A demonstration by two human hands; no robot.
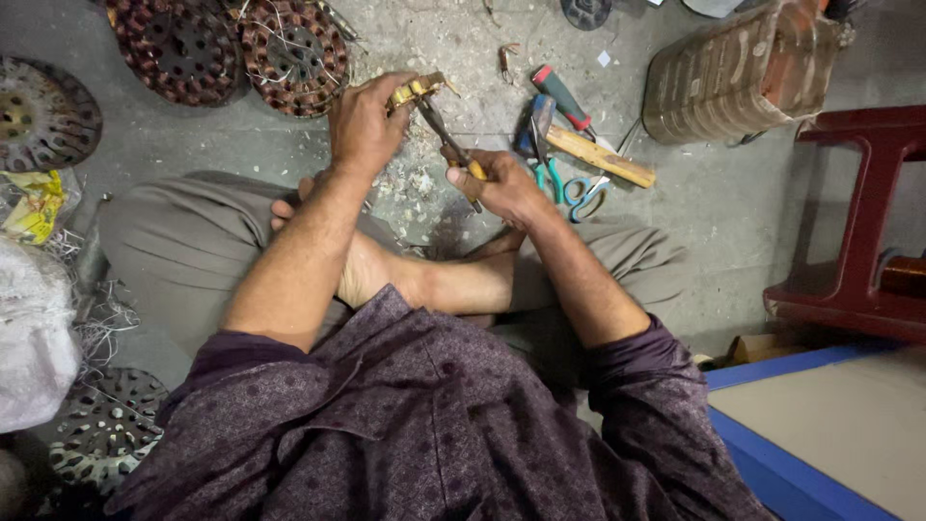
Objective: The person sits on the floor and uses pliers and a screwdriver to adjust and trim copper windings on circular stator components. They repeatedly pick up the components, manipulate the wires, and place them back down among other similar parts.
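Nearby, scissors (569, 188) and hammer (598, 154) flank right hand (502, 183).

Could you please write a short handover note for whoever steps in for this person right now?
Left hand: closed on a small yellowish part, held above the concrete floor.
Right hand: closed on pliers, whose nose meets that part.
Nearby: scissors, a wooden-handled hammer and a red-handled screwdriver lie right of the hands; wound stators lie on the floor ahead.
Done: scraps already litter the floor under the hands.
Left: the part is not yet released from the pliers.
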